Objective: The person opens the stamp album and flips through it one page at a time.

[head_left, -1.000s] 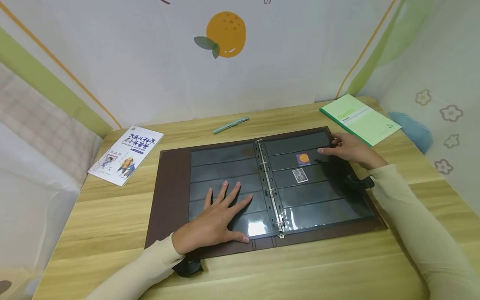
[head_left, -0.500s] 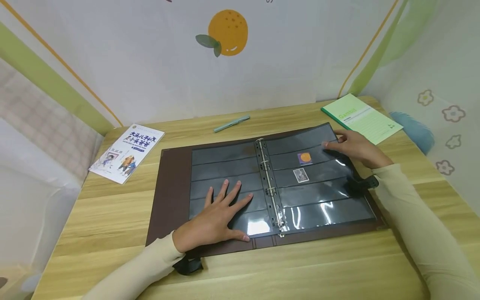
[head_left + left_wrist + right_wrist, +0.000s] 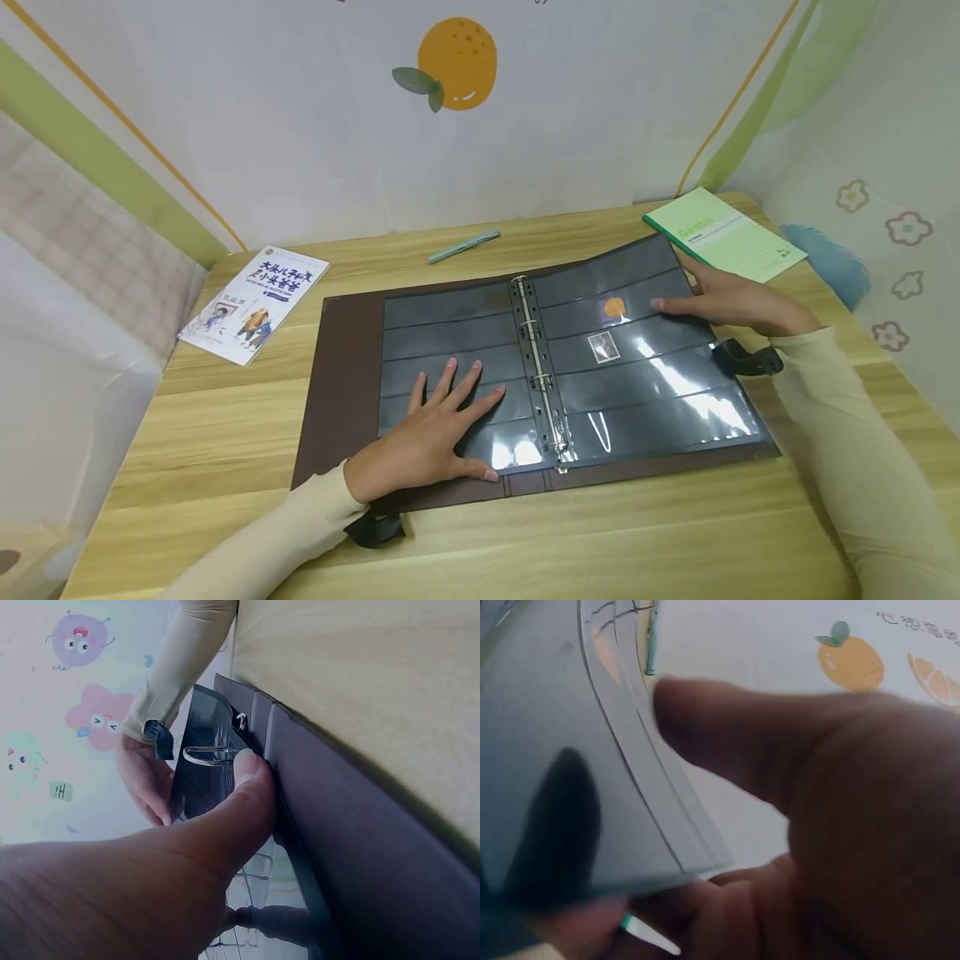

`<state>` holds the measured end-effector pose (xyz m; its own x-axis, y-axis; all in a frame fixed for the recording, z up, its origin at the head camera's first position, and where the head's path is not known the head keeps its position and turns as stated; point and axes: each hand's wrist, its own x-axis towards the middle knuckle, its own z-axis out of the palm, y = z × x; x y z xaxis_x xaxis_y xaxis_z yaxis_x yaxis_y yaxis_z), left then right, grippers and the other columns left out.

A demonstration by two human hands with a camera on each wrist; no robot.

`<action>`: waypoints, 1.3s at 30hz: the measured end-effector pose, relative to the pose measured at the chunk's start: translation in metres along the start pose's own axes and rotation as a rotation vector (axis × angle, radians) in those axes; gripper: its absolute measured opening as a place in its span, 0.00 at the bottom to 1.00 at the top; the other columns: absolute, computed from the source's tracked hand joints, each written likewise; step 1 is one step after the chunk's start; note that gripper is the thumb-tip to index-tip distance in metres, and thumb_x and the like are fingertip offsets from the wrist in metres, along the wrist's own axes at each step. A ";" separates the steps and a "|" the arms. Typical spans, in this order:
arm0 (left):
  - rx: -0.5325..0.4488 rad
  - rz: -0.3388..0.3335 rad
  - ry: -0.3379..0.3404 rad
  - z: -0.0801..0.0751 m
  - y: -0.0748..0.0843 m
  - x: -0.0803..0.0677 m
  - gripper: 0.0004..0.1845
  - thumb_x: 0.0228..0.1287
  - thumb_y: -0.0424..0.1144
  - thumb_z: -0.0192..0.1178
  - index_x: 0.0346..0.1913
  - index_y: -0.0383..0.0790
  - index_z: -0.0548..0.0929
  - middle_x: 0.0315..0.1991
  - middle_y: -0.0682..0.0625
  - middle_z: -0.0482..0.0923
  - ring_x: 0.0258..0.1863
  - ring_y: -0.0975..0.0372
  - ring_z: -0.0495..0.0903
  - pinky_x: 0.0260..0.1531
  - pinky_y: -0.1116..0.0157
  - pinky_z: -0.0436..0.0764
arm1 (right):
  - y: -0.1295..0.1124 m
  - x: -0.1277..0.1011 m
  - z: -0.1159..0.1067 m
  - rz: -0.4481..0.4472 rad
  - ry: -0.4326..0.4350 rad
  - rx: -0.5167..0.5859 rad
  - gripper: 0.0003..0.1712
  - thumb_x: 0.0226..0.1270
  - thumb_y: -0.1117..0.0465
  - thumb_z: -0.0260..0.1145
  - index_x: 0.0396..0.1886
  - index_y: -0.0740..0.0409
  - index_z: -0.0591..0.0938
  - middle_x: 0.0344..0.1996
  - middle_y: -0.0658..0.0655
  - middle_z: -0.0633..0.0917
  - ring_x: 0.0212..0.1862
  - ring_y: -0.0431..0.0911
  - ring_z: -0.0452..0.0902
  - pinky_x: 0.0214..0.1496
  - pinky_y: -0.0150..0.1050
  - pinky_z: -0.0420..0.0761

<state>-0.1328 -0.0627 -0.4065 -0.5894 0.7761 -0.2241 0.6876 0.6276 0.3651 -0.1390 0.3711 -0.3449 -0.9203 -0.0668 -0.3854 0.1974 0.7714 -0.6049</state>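
A brown ring-bound stamp album (image 3: 341,375) lies spread on the table, its metal rings (image 3: 536,354) between black pocket pages. My left hand (image 3: 423,442) rests on the left page (image 3: 446,308) with fingers spread, thumb near its lower edge. My right hand (image 3: 738,302) holds the right album page (image 3: 637,392) by its outer edge, thumb over the front and fingers behind; the page bows up off the cover. Its upper pockets hold an orange-and-purple stamp (image 3: 613,309) and a grey stamp (image 3: 603,347). In the right wrist view, the page (image 3: 540,697) partly hides my curled fingers.
A white picture-covered book (image 3: 255,304) lies at the back left of the wooden table (image 3: 225,433). Behind the album lies a pale green pen (image 3: 465,247). A green notebook (image 3: 727,237) is at the back right, close to my right hand.
My right hand has moved right and taken hold of the right page's outer edge. That edge has risen off the cover, and reflections have shifted across it. The left hand stays put.
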 end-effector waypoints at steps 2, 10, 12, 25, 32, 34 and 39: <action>-0.003 -0.001 0.000 0.000 0.000 0.000 0.57 0.52 0.68 0.69 0.81 0.58 0.53 0.84 0.45 0.37 0.81 0.41 0.30 0.72 0.29 0.37 | -0.003 -0.005 -0.002 0.022 -0.020 -0.023 0.62 0.73 0.36 0.59 0.78 0.44 0.21 0.76 0.76 0.57 0.71 0.71 0.63 0.67 0.67 0.66; 0.005 -0.006 0.009 0.001 -0.002 0.000 0.57 0.51 0.69 0.69 0.81 0.59 0.53 0.84 0.45 0.37 0.82 0.41 0.31 0.72 0.29 0.37 | -0.009 -0.022 -0.018 0.024 -0.084 0.032 0.57 0.78 0.42 0.55 0.78 0.45 0.20 0.20 0.48 0.67 0.25 0.41 0.67 0.31 0.38 0.72; 0.006 -0.007 0.012 0.001 -0.003 -0.001 0.57 0.51 0.69 0.69 0.81 0.59 0.53 0.84 0.45 0.37 0.82 0.41 0.31 0.72 0.29 0.37 | -0.010 -0.024 -0.021 -0.021 -0.084 0.039 0.54 0.80 0.46 0.54 0.80 0.47 0.23 0.18 0.48 0.65 0.23 0.40 0.65 0.32 0.37 0.72; 0.009 -0.001 0.029 -0.001 -0.003 -0.003 0.57 0.52 0.69 0.68 0.81 0.59 0.53 0.84 0.44 0.37 0.81 0.40 0.32 0.71 0.28 0.38 | -0.025 -0.032 -0.023 -0.098 0.041 0.114 0.41 0.81 0.45 0.52 0.82 0.31 0.41 0.15 0.48 0.56 0.18 0.47 0.53 0.33 0.42 0.69; 0.005 0.007 0.027 -0.003 -0.003 -0.003 0.56 0.52 0.69 0.69 0.81 0.58 0.53 0.84 0.44 0.37 0.81 0.40 0.32 0.71 0.28 0.38 | -0.034 -0.031 -0.019 -0.099 0.123 0.220 0.41 0.80 0.41 0.51 0.83 0.37 0.45 0.13 0.45 0.59 0.16 0.47 0.55 0.28 0.43 0.67; 0.005 0.009 0.026 -0.003 -0.002 -0.003 0.56 0.52 0.68 0.68 0.81 0.57 0.54 0.84 0.44 0.37 0.81 0.40 0.32 0.71 0.28 0.38 | -0.037 -0.029 -0.016 -0.107 0.134 0.320 0.41 0.79 0.42 0.52 0.83 0.41 0.46 0.10 0.44 0.60 0.13 0.44 0.53 0.21 0.42 0.66; 0.007 0.006 0.014 -0.003 -0.001 -0.003 0.56 0.53 0.68 0.68 0.81 0.57 0.53 0.84 0.44 0.37 0.81 0.40 0.31 0.71 0.28 0.38 | -0.043 -0.025 -0.006 -0.208 0.085 0.760 0.40 0.81 0.53 0.55 0.83 0.47 0.47 0.19 0.47 0.86 0.21 0.39 0.83 0.23 0.34 0.81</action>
<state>-0.1330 -0.0655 -0.4034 -0.5909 0.7791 -0.2091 0.6943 0.6232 0.3599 -0.1266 0.3437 -0.3050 -0.9802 -0.0898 -0.1762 0.1669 0.1030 -0.9806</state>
